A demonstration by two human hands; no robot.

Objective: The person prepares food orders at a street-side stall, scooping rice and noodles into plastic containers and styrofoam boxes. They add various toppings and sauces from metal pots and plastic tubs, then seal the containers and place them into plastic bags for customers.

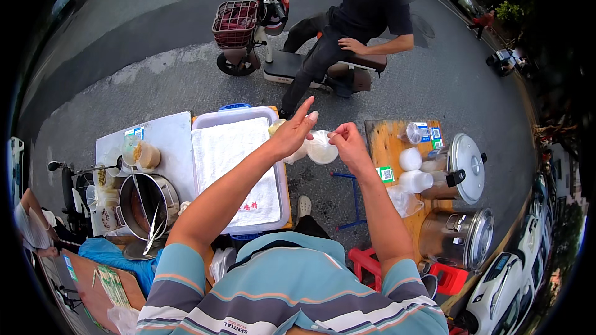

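Observation:
My right hand [350, 145] pinches the edge of a thin clear plastic bag with a round container of pale contents [322, 148] hanging in it, between the two stands. Beside it, my left hand [294, 134] is raised with its fingers extended; its underside is hidden, so I cannot tell whether it touches the bag. Another pale bagged item [296, 155] and a yellowish one [277, 126] show partly behind my left hand. Below my left forearm lies a white towel [233, 162] over a plastic tub [283, 186] with blue handles.
A person [368, 9] sits on an electric scooter [284, 65] ahead. On the left are a steel pot [173, 195] with utensils and jars of toppings [148, 155]. A wooden table [384, 141] on the right holds white cups [412, 180] and lidded steel pots [449, 237]; a red stool [365, 263] stands beside it.

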